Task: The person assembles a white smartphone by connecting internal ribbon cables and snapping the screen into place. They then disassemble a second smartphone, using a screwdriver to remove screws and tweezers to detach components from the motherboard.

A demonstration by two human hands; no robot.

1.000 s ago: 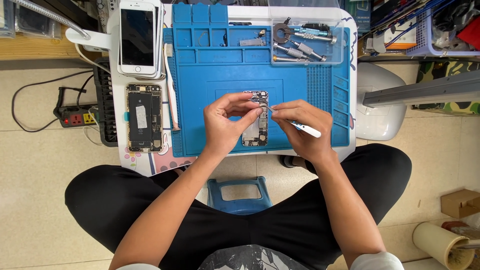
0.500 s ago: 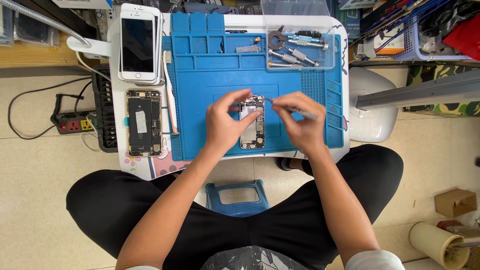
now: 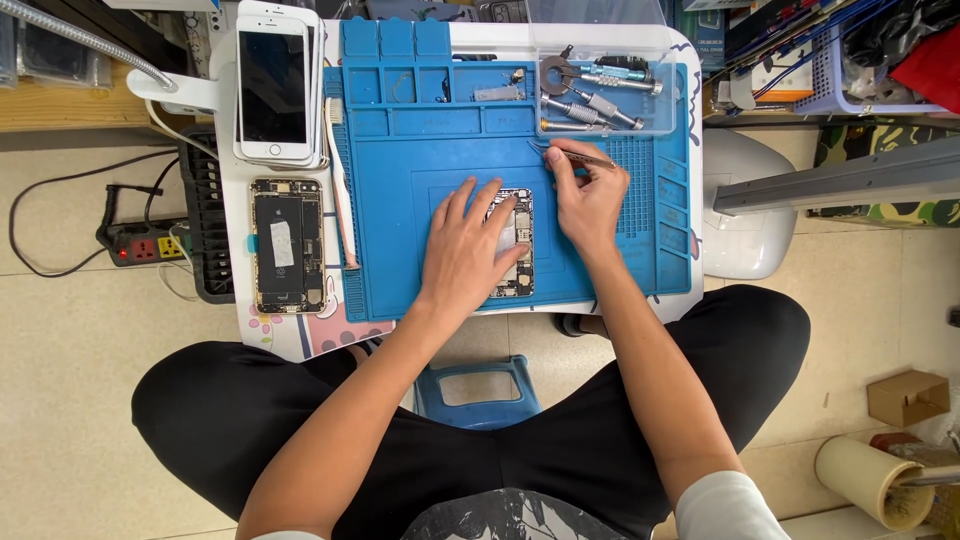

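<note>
Since the earlier picture, the right hand (image 3: 588, 195) has lifted off the opened phone (image 3: 512, 243) and now sits just up and to the right of it. The left hand (image 3: 465, 255) has gone flatter than before. It lies on top of the opened phone with its fingers spread out and pressing down.

The right hand pinches thin metal tweezers (image 3: 572, 155) between the thumb and the first fingers. The tweezers lie almost flat, with the sharp tip pointing left, above the opened phone.

The opened phone lies in the middle of the blue work mat (image 3: 400, 230). Its insides show, and the left hand hides the left part of it.

At the top right corner of the blue work mat is a clear tray (image 3: 660, 105) with little metal tools in it. Just left of the mat lies a long thin stick tool (image 3: 340, 190). Further left of the mat lies a second open phone shell (image 3: 286, 245) with its black battery showing. Above that shell, still left of the mat, lies a white phone (image 3: 272, 88) with a dark screen. The mat rests on a small white table (image 3: 232, 170). Far left of the mat, a power strip (image 3: 140, 245) sits on the floor.
</note>
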